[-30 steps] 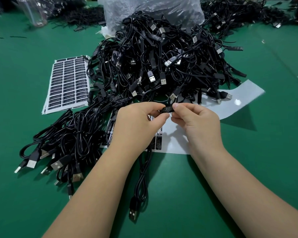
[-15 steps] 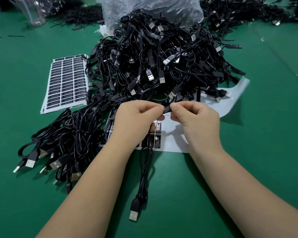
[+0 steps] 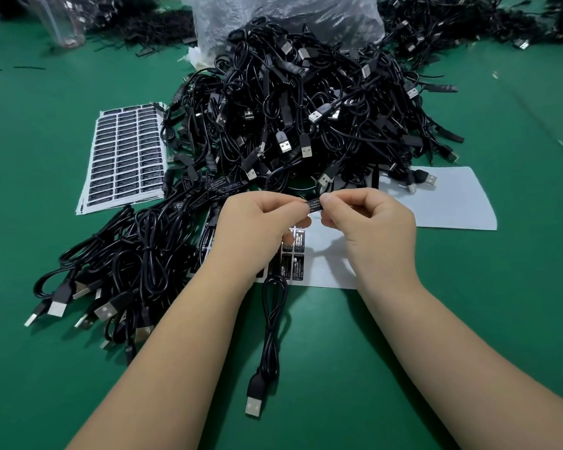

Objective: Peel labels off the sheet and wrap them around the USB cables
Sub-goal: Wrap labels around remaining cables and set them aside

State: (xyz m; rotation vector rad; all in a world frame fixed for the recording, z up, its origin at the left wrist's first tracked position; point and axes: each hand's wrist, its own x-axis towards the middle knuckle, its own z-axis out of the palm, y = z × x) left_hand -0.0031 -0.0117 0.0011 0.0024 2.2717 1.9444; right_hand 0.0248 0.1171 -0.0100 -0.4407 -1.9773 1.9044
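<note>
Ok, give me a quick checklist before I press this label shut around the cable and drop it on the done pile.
1. Label pinched by both hands, left hand and right hand: ok.
2. Label fully wrapped around the cable: cannot tell, fingers hide it.
3. Cable's USB plug lying free on the green table: ok.
4. Labels left on the near sheet: ok, a few remain.
5. Full spare sheet at left: ok.
6. Labelled cables pile at left: ok.
</note>
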